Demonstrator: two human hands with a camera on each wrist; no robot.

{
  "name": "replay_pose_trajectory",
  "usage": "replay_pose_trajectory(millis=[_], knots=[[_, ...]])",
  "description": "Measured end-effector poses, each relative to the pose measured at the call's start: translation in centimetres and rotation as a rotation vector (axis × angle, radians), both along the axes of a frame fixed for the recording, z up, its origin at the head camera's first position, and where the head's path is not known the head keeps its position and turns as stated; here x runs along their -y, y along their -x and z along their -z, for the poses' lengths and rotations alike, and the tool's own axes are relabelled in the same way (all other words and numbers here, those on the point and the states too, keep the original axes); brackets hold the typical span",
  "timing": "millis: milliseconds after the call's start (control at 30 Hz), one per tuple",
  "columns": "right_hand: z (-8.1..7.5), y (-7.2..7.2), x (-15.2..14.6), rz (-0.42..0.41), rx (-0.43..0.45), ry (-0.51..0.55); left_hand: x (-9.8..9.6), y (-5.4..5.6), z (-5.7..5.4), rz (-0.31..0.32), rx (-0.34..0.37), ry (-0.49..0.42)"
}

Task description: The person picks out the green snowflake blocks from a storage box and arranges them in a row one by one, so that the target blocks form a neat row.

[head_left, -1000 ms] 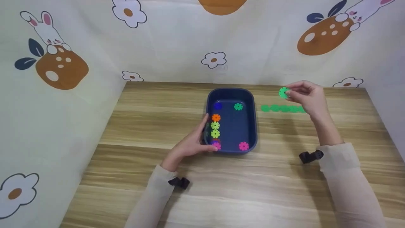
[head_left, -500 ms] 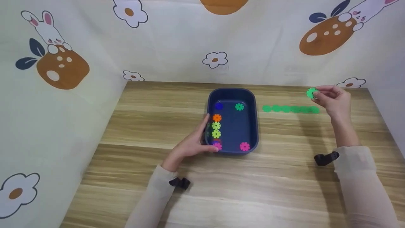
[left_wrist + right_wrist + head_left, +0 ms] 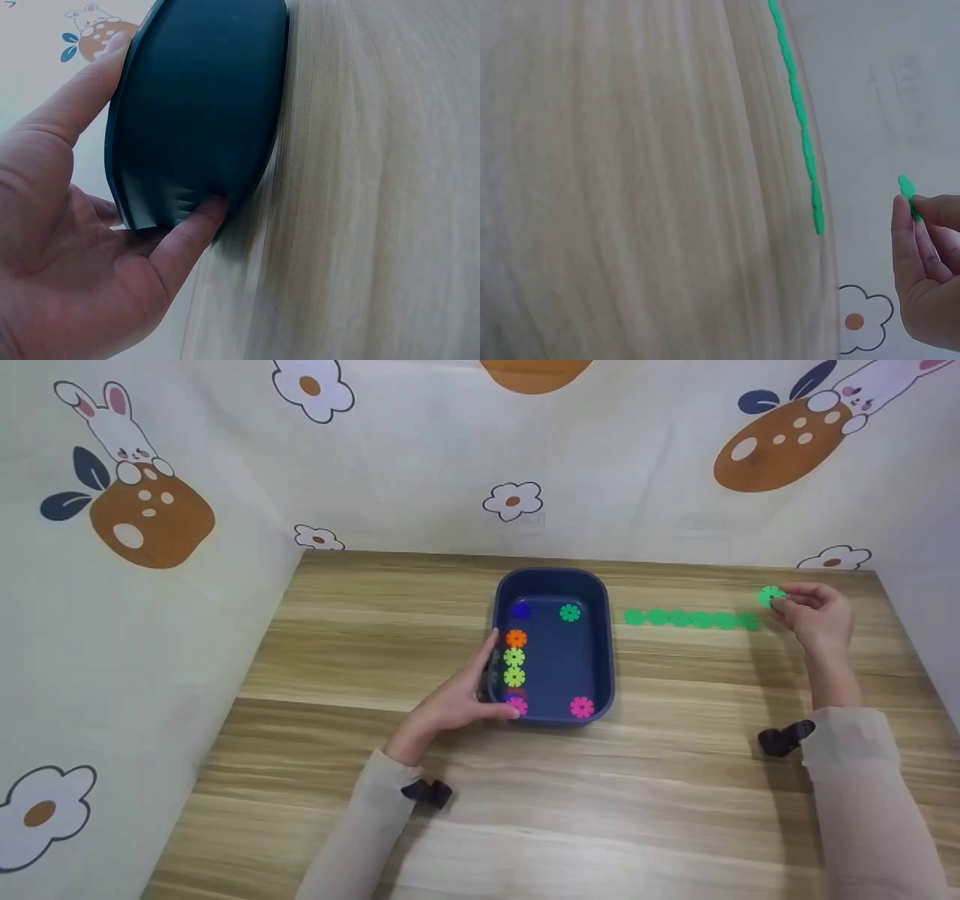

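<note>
My right hand (image 3: 814,615) pinches a green notched plastic disc (image 3: 770,597) between thumb and fingertips, held above the table. Just left of it, a row of green discs (image 3: 703,619) lies in a line on the table. That row shows edge-on as a thin green strip (image 3: 804,135) in the right wrist view. My left hand (image 3: 454,697) grips the near left corner of a dark blue plastic bin (image 3: 609,660), thumb over the rim and fingers along the outer wall (image 3: 202,97). The thumb partly covers a pink disc (image 3: 517,708) there.
Inside the bin are a blue disc (image 3: 520,610), a green disc (image 3: 570,613), an orange disc (image 3: 516,638), yellow discs (image 3: 514,658) and another pink disc (image 3: 582,707). A patterned cloth (image 3: 420,457) stands behind the wooden table (image 3: 600,810).
My right hand has carried the green disc rightward past the row, then lowered it slightly near the row's right end. My left hand stays on the bin.
</note>
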State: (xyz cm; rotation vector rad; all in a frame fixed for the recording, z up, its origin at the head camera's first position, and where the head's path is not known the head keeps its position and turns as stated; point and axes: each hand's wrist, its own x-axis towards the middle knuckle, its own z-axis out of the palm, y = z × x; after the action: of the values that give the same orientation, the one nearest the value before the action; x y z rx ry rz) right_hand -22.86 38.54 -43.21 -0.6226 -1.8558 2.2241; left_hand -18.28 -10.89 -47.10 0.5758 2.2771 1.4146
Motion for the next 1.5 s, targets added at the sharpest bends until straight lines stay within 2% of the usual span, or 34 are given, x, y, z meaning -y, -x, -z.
replay_pose_trajectory(millis=[267,567,800,1000,1167,1267,1367,1500], knots=[[1.5,0.3,-1.6,0.024,0.13,-0.1,-0.1,0.0,-0.1,-0.005,0.003,0.012],[2.3,0.2,-2.1,0.031,0.162,-0.073,-0.1,0.0,-0.1,-0.001,-0.002,0.008],[2.7,0.1,-2.6,-0.006,0.161,-0.037,-0.2,0.0,-0.3,-0.004,0.019,-0.012],[3.1,0.4,-3.1,-0.043,0.257,-0.234,-0.2,0.0,-0.2,-0.009,0.043,-0.027],[3.3,0.6,-3.1,-0.091,0.351,-0.541,-0.2,0.0,-0.2,-0.016,0.046,-0.033],[3.3,0.6,-3.0,-0.118,0.379,-0.71,-0.1,0.0,-0.1,-0.016,0.041,-0.033],[3.3,0.6,-2.9,-0.135,0.398,-0.796,-0.1,0.0,-0.1,-0.012,0.041,-0.033],[3.2,0.7,-2.8,-0.154,0.426,-0.83,-0.1,-0.1,0.0,-0.011,0.044,-0.031]])
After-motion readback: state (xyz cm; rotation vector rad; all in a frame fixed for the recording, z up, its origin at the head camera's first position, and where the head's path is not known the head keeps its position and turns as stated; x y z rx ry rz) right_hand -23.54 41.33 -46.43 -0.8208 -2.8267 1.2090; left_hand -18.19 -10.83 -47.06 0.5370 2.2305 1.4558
